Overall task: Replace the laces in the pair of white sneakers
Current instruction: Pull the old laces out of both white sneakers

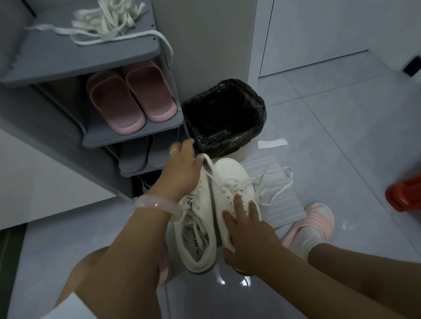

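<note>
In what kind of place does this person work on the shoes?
Probably a home entryway: a grey shoe rack holding pink slippers, a lined bin beside it, a tiled floor and a door nearby.

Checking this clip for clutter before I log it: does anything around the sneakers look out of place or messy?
Yes. A white paper scrap lies on the floor beside the lined bin, not in it. A tangled pile of laces sits on the rack's top shelf, with one end hanging over the edge.

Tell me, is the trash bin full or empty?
Empty, as far as it shows: the trash bin has a black liner, and nothing is visible inside its dark hollow.
</note>
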Demonstrator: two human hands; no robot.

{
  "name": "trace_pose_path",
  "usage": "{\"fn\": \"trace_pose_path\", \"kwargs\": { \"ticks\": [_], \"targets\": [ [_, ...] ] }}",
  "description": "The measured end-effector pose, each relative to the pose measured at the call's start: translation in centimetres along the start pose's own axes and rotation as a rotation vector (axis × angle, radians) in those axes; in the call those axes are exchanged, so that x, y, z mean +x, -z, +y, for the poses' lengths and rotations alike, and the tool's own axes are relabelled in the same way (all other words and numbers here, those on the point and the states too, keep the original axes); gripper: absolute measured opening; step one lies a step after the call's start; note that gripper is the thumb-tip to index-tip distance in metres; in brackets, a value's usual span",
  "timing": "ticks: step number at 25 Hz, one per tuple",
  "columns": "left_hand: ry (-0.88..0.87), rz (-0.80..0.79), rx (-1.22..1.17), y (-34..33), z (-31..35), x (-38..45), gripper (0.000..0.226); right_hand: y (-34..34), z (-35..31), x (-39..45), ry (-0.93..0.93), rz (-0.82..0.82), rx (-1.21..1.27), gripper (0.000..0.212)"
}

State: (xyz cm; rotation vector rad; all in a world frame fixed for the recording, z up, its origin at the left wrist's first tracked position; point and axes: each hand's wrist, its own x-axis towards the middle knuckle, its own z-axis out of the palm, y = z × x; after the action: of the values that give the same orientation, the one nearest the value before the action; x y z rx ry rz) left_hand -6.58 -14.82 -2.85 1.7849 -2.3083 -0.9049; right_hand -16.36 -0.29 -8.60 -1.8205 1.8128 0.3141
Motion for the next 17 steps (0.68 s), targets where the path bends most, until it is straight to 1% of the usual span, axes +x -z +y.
{"fn": "trace_pose_path", "kwargs": {
  "ticks": [1, 2, 4, 6, 7, 10, 11, 14, 15, 16, 17],
  "targets": [
    [-0.014, -0.043, 0.038, -1.1, -0.6, -0.1, 0.039, 0.0, 0.0, -0.1, 0.0, 0.007, 0.003, 0.078],
    [-0.04, -0.069, 0.13, -2.3, -1.2, -0.1, 0.036, 0.0, 0.1, -0.1, 0.001, 0.012, 0.004, 0.077],
    [-0.063, -0.087, 0.277, -4.7, -1.3, 0.0, 0.026, -0.2, 0.0, -0.1, 0.005, 0.013, -0.006, 0.077],
    [-0.047, -0.112, 0.31, -6.6, -0.6, -0.2, 0.031, -0.3, 0.0, 0.0, 0.01, 0.02, -0.001, 0.079],
    [-0.036, -0.098, 0.315, -7.4, -0.4, -0.3, 0.03, -0.4, 0.1, 0.1, 0.011, 0.018, 0.006, 0.08],
    [-0.097, 0.036, 0.262, -8.4, 0.1, -0.6, 0.019, -0.4, 0.1, 0.2, 0.014, 0.013, 0.011, 0.079],
    [-0.137, 0.132, 0.183, -7.8, 0.4, -0.6, 0.018, -0.4, 0.1, 0.1, 0.013, 0.009, 0.007, 0.078],
    [-0.183, 0.625, -0.164, -3.4, 1.0, 0.1, 0.017, -0.2, 0.1, 0.0, 0.017, 0.002, -0.017, 0.076],
    [-0.178, 0.689, -0.228, -2.2, 0.7, 0.4, 0.015, -0.2, 0.1, -0.1, 0.014, -0.001, -0.02, 0.076],
    [-0.154, 0.637, -0.226, -1.8, 0.2, 0.5, 0.015, -0.1, 0.0, -0.1, 0.011, -0.002, -0.022, 0.076],
    [-0.128, 0.491, -0.18, -2.0, -0.4, 0.5, 0.015, -0.1, 0.0, -0.1, 0.008, 0.0, -0.024, 0.075]
  ]
}}
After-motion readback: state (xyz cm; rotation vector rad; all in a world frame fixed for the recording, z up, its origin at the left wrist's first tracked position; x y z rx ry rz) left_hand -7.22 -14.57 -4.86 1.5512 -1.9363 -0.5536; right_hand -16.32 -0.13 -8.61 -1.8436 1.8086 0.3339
